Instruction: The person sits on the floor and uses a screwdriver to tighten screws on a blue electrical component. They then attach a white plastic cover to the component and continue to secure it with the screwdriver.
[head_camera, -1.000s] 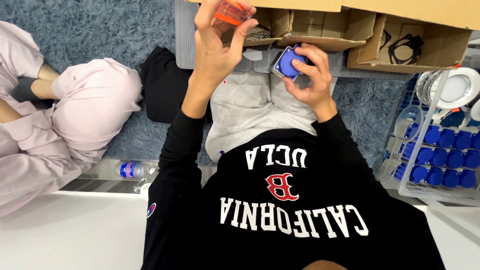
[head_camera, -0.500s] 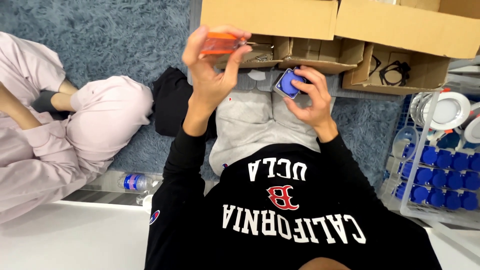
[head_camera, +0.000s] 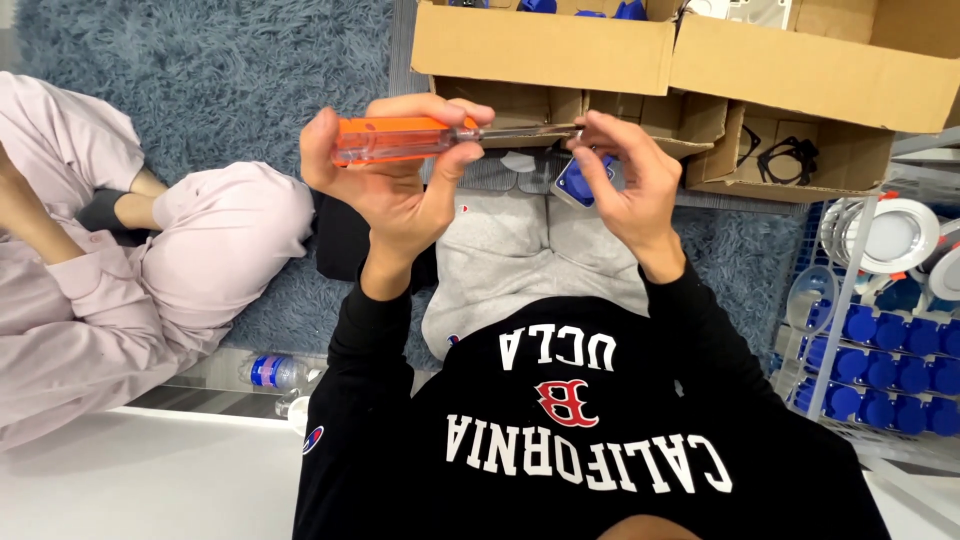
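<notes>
My left hand (head_camera: 395, 185) grips the clear orange handle of a screwdriver (head_camera: 400, 139), held level in front of me. Its metal shaft runs right to my right hand (head_camera: 630, 190), whose fingertips pinch the shaft near its tip. That same right hand also holds a small blue and grey part (head_camera: 578, 185) against the palm, mostly hidden by the fingers. Both hands are raised above my lap, over grey trousers and a black printed sweatshirt.
Open cardboard boxes (head_camera: 560, 50) stand just beyond my hands; one holds black cables (head_camera: 785, 155). A wire rack of blue parts (head_camera: 890, 365) and round white lamp fittings (head_camera: 895, 235) is at the right. Another person in pink clothes (head_camera: 120, 270) sits at left. A water bottle (head_camera: 275, 372) lies on the floor.
My left hand turned the screwdriver from upright to level and lowered it. My right hand rose with the blue part and took hold of the shaft near its tip.
</notes>
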